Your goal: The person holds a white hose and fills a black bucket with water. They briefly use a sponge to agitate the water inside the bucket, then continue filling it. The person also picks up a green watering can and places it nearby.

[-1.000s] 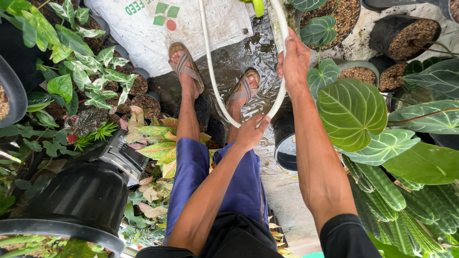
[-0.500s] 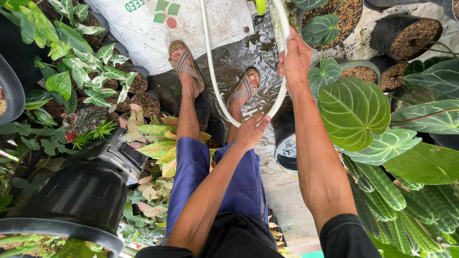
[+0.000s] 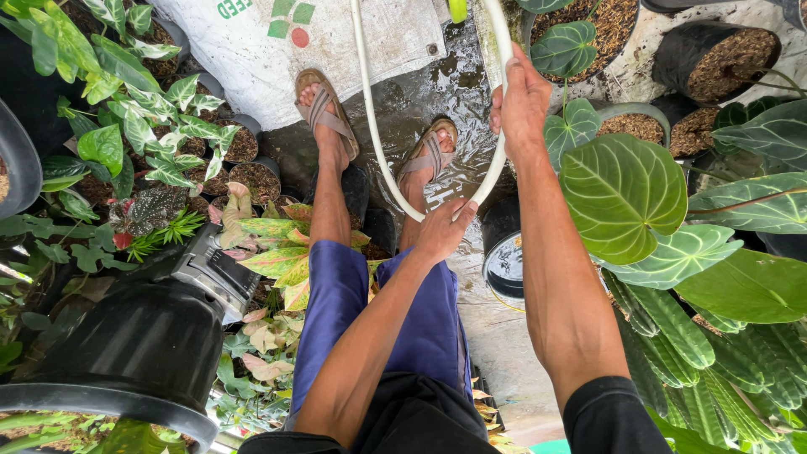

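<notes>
Hose (image 3: 376, 126) looped over wet concrete (image 3: 437, 84), plants around.

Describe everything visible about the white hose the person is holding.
The white hose is a thin, smooth tube, plastic or rubber by its look, bent into a U-shaped loop above the wet ground. The left hand holds the bottom of the bend; the right hand has its grip on the right strand. Both strands run out of the top of the view.

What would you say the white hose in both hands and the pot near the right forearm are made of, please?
White hose: likely flexible plastic or rubber; smooth, bends in a tight loop between left hand and right hand.
Black pot: probably thin plastic; glossy rim.
</notes>
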